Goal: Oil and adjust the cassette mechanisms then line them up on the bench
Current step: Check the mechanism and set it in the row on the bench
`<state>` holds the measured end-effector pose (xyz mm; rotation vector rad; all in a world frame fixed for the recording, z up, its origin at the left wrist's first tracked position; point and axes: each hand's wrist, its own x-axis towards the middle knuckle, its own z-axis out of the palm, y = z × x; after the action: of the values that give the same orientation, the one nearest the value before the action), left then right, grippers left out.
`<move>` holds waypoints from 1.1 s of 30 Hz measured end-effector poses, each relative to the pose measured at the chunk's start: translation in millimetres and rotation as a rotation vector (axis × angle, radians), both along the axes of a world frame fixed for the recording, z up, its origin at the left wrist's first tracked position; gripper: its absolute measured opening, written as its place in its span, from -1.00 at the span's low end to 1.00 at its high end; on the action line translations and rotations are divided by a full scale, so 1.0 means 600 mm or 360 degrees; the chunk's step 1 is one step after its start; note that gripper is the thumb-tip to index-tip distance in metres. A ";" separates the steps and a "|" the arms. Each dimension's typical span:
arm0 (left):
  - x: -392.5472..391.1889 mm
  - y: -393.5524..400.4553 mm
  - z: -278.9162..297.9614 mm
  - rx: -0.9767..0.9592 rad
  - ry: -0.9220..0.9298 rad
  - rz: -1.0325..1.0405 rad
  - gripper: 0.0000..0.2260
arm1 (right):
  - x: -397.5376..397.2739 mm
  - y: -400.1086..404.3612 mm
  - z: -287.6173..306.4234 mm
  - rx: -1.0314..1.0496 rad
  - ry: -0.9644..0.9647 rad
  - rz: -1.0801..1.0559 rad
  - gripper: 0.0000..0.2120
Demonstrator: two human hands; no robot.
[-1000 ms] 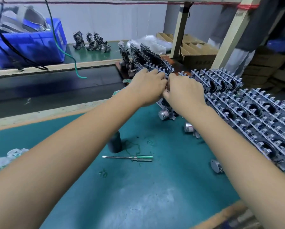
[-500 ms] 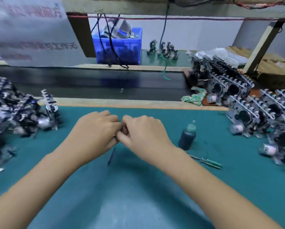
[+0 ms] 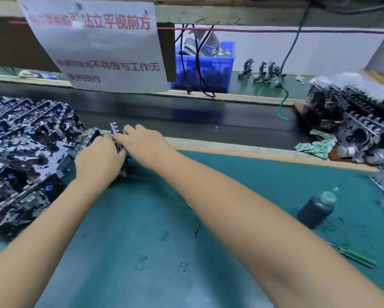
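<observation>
Green matting covered the worktop (image 3: 242, 178), with a dark conveyor belt (image 3: 197, 116) running along its far edge. Above the belt hung a paper sign (image 3: 97, 47) printed in red Chinese characters; the upper line read in part "站立平视前方", and the lower lines in part "不得做与工作无", the remainder being blurred. Faint scribbled marks on the mat near the front edge could not be read.

Both hands met at the left rear of the worktop on one cassette mechanism (image 3: 115, 132), which stood against the edge of a large heap of mechanisms (image 3: 24, 156) at far left. Left hand (image 3: 98, 160) was curled round the lower part of the unit; right hand (image 3: 142, 142) pinched its upper part, fingers bent over the metal tabs. The exact fingertip contact was hidden behind the knuckles.

At right, further mechanisms stood in rows (image 3: 364, 130), beside a crumpled green-and-white rag (image 3: 317, 145). A dark oil bottle (image 3: 317, 210) with a green nozzle stood upright near the right forearm, label not visible. A green-handled screwdriver (image 3: 355, 256) lay flat near the front right. A thin dark tool (image 3: 196, 227) lay on the mat between the forearms.

Beyond the belt sat a blue bin (image 3: 208, 70) with black cables hanging in front of it, and three small mechanisms (image 3: 262, 72) stood beside it.
</observation>
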<state>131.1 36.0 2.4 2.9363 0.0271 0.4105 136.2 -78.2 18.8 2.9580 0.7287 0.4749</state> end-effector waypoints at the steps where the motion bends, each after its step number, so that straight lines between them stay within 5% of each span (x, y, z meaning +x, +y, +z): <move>1: 0.006 -0.001 0.000 -0.0043 0.0021 -0.0003 -0.67 | 0.011 0.001 0.001 -0.0077 -0.0042 0.0034 -0.62; 10: 0.014 0.019 0.020 -0.0339 0.0167 -0.0356 -0.90 | 0.050 -0.024 0.012 -0.0452 -0.0259 0.0368 -0.61; 16: -0.019 0.013 0.050 -0.0147 0.0150 -0.0752 -0.66 | 0.005 -0.080 0.050 -0.0279 -0.0051 0.0300 -0.76; 22: -0.119 -0.044 0.080 -0.0410 0.0153 -0.1215 -0.74 | -0.154 -0.191 0.077 0.0008 0.0082 0.0137 -0.79; 33: -0.306 -0.200 -0.046 -0.0606 0.0072 -0.1897 -0.59 | -0.443 -0.328 -0.066 -0.0037 -0.0511 -0.0156 -0.84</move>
<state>-52.3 -84.1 -24.9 2.0770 -1.3544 0.1050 -129.5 -275.1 -20.7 2.7794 0.5468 0.8976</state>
